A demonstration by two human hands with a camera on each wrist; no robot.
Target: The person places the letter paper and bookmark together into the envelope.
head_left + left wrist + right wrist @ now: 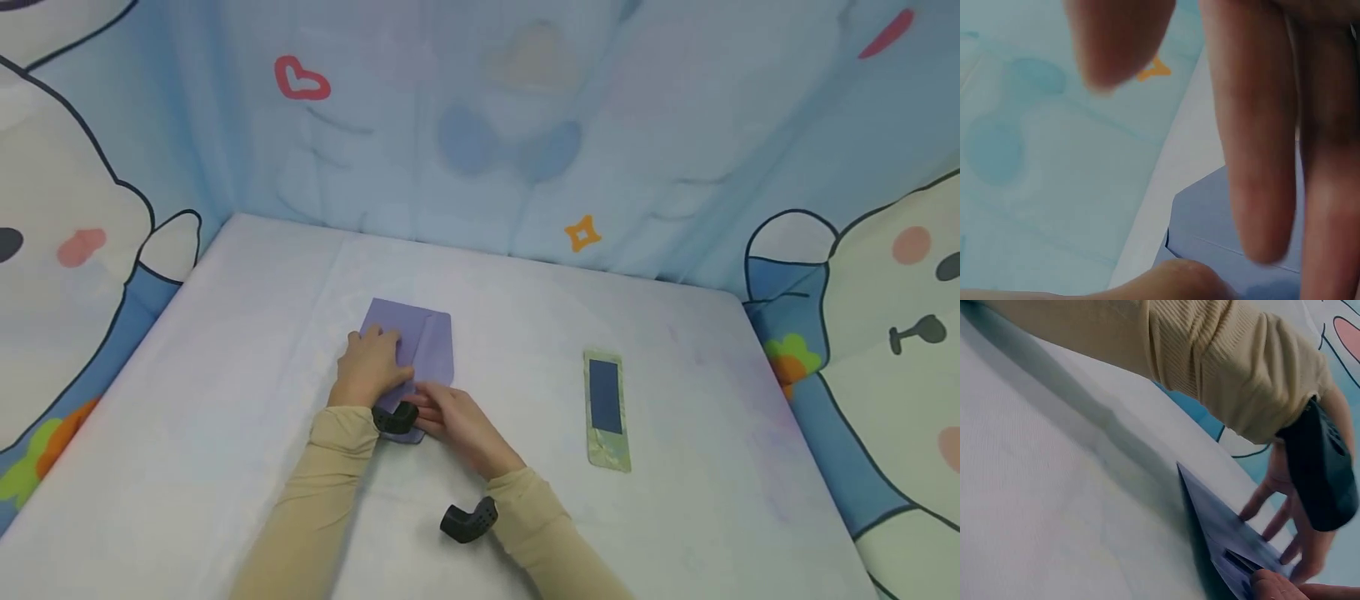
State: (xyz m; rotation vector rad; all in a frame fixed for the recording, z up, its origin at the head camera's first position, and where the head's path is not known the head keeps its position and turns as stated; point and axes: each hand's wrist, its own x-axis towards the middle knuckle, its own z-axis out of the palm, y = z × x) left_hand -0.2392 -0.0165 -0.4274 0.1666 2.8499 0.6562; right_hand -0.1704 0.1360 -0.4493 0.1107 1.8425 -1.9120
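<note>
A purple paper envelope (437,350), creased along a flap, lies left of the table's middle. My left hand (369,367) rests on its left side with the fingers spread; in the left wrist view, the fingers (1260,187) extend over the paper. At the envelope's near right edge is my right hand (457,421), its thumb and fingers pinching the paper. In the right wrist view, these fingertips (1266,582) touch the envelope (1210,515) beside a dark gap under a fold, and that edge stands slightly off the table. The right palm is hidden.
A narrow pale green piece (609,450) with a dark blue rectangle lies to the right on the white table (697,500). Blue printed cloth (510,125) hangs behind the table. Each wrist carries a black camera mount (468,522).
</note>
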